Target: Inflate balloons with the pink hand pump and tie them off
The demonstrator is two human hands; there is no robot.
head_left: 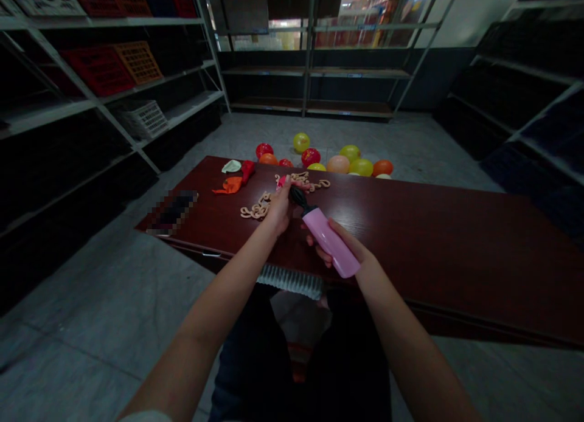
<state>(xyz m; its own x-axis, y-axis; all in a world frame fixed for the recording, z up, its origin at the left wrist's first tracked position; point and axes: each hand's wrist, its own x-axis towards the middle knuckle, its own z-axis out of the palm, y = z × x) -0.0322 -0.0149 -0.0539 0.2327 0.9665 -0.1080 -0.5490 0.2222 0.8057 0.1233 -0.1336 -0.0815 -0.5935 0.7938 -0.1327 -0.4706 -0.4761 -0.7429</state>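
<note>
My right hand [344,242] is wrapped round a pink hand balloon pump [329,239], which tilts up and to the left. The pump's black nozzle end [298,197] points toward my left hand [280,208]. My left hand is closed at the nozzle, with a small pinkish-red deflated balloon [281,181] showing at its fingers; how it sits on the nozzle is hidden. Beneath and around this hand lie beige, loopy balloon clips or rings [255,209]. Farther left on the table are deflated balloons: an orange one [232,185], a red one [247,171] and a pale one [231,166].
The dark red-brown table [433,245] spans the front. A blurred-out phone-like object [173,212] lies at its left end. Beyond the far edge are several inflated balloons [338,164] on the floor. Shelves with crates [148,118] stand left; more shelving [356,73] is behind.
</note>
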